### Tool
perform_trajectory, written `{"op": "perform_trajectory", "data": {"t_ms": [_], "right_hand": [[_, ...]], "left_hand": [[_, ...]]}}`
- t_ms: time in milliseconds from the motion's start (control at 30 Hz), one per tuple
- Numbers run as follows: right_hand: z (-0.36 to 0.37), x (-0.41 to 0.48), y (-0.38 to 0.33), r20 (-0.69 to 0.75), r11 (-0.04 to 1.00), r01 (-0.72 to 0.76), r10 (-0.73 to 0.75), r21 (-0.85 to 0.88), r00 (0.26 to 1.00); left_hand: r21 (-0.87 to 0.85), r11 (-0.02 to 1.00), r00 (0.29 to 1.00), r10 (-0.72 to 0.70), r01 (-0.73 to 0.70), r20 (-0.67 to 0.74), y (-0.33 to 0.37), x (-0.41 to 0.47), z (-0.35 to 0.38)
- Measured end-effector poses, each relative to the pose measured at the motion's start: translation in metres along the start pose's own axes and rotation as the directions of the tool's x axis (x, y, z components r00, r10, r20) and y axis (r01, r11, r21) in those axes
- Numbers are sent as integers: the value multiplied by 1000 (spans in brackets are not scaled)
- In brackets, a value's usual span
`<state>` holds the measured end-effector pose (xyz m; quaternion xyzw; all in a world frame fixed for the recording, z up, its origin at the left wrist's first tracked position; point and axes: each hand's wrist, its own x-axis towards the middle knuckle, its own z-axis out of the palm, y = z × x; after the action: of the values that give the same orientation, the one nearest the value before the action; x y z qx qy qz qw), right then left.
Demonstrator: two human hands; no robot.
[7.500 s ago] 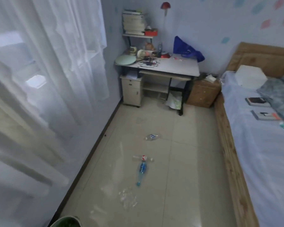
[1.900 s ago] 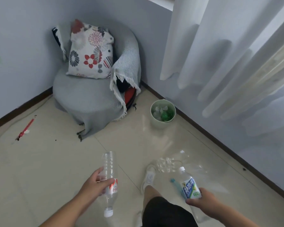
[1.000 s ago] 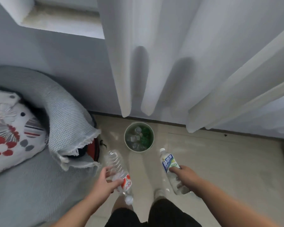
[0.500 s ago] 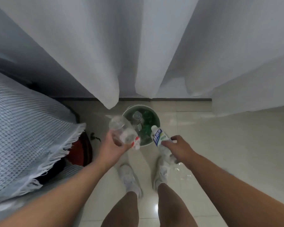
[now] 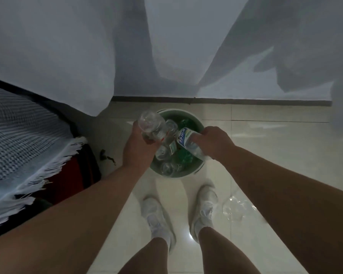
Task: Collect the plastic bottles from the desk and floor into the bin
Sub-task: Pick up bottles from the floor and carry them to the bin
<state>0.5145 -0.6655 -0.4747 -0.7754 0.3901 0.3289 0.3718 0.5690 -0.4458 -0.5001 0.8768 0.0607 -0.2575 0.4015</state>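
Both hands are right over the green bin [image 5: 175,176], which sits on the floor [image 5: 275,147] by the wall, under the curtain [image 5: 67,46]. Left hand [image 5: 139,147] is wrapped round a clear bottle [image 5: 151,126], base up, at the bin's left edge. Right hand [image 5: 212,143] grips a labelled bottle [image 5: 186,140] tilted into the opening. The bin already has several bottles in it. One crushed bottle [image 5: 236,208] lies on the floor beside the right shoe [image 5: 205,206].
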Motion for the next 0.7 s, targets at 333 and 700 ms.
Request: {"op": "perform_trajectory", "data": {"t_ms": [333, 700], "right_hand": [[33, 46, -23, -142, 992, 9, -27, -126, 990], [48, 52, -16, -164, 975, 24, -61, -219, 985]], "left_hand": [[318, 915, 967, 214, -248, 138, -27, 39, 15], [292, 920, 923, 149, -261, 353, -33, 60, 19]]}}
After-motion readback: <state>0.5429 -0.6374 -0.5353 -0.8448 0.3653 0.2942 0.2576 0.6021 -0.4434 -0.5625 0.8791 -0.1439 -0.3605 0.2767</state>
